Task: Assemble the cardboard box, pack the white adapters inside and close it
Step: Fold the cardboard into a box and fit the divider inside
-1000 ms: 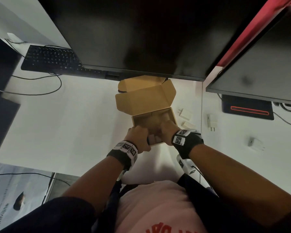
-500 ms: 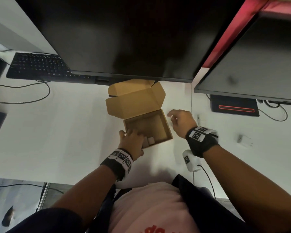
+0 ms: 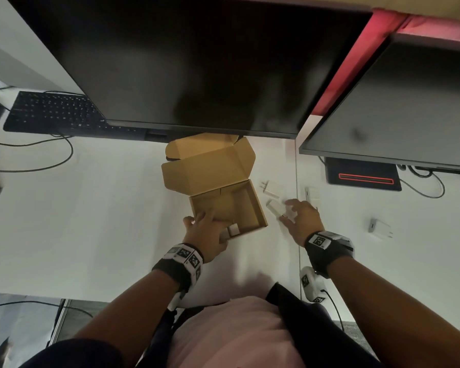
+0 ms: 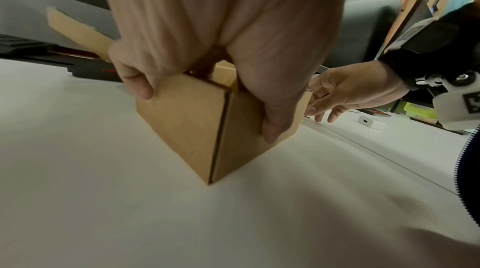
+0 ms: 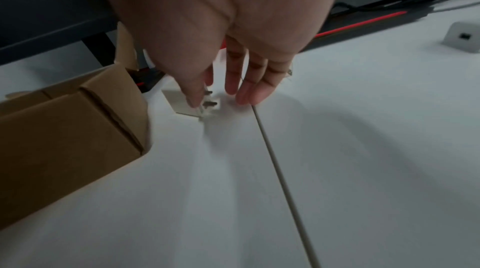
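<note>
On the far left of the white desk (image 3: 96, 221) sits a black keyboard (image 3: 53, 112), its cable looping toward me. A large dark monitor (image 3: 197, 62) overhangs the middle of the desk.

My left hand (image 3: 206, 235) grips the near left corner of the cardboard box (image 3: 231, 205). In the left wrist view, the thumb and one finger curl down over the two outer walls at that corner, while the other fingers reach inside. The box stands on the desk with its lid (image 3: 207, 168) raised and leaning back toward the monitor. One white adapter (image 3: 233, 229) lies inside, against the near wall, just beside my fingers.

Right of the box, my right hand (image 3: 302, 221) hovers over a second white adapter (image 3: 275, 209) lying on the desk just beside the box's right wall. Its fingers are extended and loosely spread; in the right wrist view the thumb (image 5: 193, 89) is at the adapter's pronged end, but nothing is gripped. A third adapter (image 3: 272, 187) lies just beyond it, a fourth (image 3: 312, 193) across the desk seam, and a fifth (image 3: 380, 228) well apart to the right. A second monitor (image 3: 398, 107) stands at the far right.
</note>
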